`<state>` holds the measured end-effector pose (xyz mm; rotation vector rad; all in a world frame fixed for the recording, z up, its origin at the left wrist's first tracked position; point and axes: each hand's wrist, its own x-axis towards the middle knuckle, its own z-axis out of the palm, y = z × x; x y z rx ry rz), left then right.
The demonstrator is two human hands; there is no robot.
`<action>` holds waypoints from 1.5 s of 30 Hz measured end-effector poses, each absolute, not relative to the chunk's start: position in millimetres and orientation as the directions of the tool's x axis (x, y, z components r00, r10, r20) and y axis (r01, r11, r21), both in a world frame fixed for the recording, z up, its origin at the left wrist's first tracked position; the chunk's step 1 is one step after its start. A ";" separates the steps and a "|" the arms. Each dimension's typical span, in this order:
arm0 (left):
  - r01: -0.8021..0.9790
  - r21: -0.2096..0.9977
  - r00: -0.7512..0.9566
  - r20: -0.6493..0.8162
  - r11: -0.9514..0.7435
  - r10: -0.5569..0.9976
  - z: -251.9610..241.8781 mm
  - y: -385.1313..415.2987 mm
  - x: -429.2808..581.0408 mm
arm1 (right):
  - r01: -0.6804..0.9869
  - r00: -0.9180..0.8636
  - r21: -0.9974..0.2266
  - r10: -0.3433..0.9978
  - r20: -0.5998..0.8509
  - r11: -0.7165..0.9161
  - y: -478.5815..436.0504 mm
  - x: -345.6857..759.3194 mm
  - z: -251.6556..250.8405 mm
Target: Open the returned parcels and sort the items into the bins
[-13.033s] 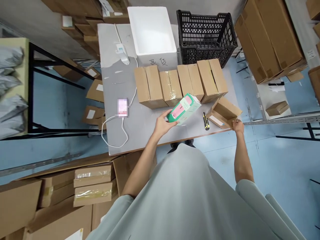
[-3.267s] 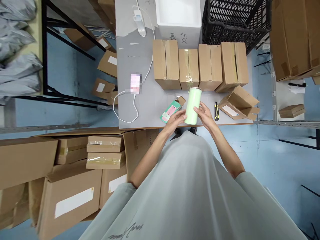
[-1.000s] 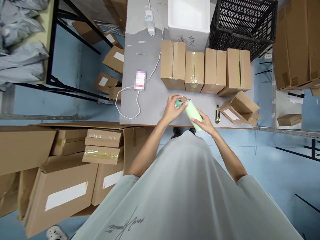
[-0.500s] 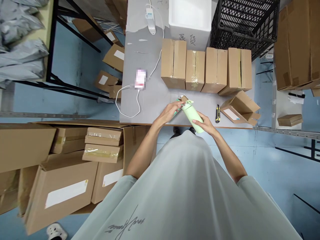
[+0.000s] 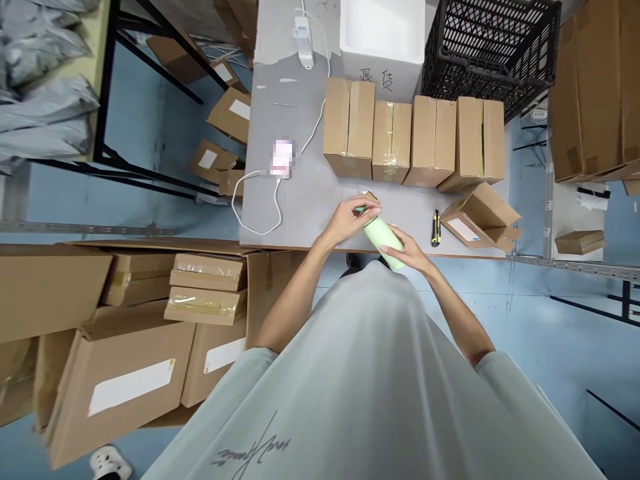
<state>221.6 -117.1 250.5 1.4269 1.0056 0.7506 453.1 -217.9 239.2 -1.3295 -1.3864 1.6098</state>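
You hold the green bottle (image 5: 383, 232) with both hands above the near edge of the desk (image 5: 310, 213). The bottle is tilted: its top end points away from you and to the left, and its bottom end points toward your body. Your right hand (image 5: 407, 248) is at the lower half of the bottle, and its fingers are wrapped around the body of it. Your left hand (image 5: 347, 219) is at the top end, and its fingers are closed over the cap area, so the cap itself is mostly hidden. I cannot tell if the cap is tight or loose.

Just behind your left hand lies a small product box (image 5: 369, 196) on the desk, with one brown flap open; most of it is covered by your hand.

To the right of the bottle, a yellow and black utility knife (image 5: 436, 227) lies on the desk, and beside it an open cardboard carton (image 5: 480, 212) rests on its side at the right corner. Farther back, four closed cardboard boxes (image 5: 413, 140) stand in a row, touching each other. Behind them are a white foam box (image 5: 383, 33) and a black plastic crate (image 5: 493, 47). On the left part of the desk lies a phone (image 5: 282, 157) with a white cable (image 5: 255, 213) that makes a loop near the desk edge.
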 end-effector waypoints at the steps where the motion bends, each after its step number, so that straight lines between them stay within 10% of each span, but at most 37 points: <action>1: 0.162 0.985 0.445 -0.133 0.067 0.886 252.8 -116.4 219.8 | 0.151 -0.287 -0.952 0.910 -0.299 -0.265 -218.2 454.0 239.4; 17: 0.284 0.953 0.182 -0.159 0.103 0.970 259.6 -115.5 219.7 | 0.362 -0.111 -0.896 0.943 -0.314 -0.256 -209.7 467.5 233.9; 30: -0.187 0.684 0.138 -0.693 0.705 0.708 206.3 -119.0 193.3 | 0.357 0.009 -0.928 0.994 -0.111 -0.107 -206.1 465.3 253.8; 45: -0.275 0.605 0.177 -0.732 0.748 0.657 198.9 -133.1 201.4 | 0.374 -0.031 -0.927 0.999 0.021 0.031 -196.1 460.5 273.4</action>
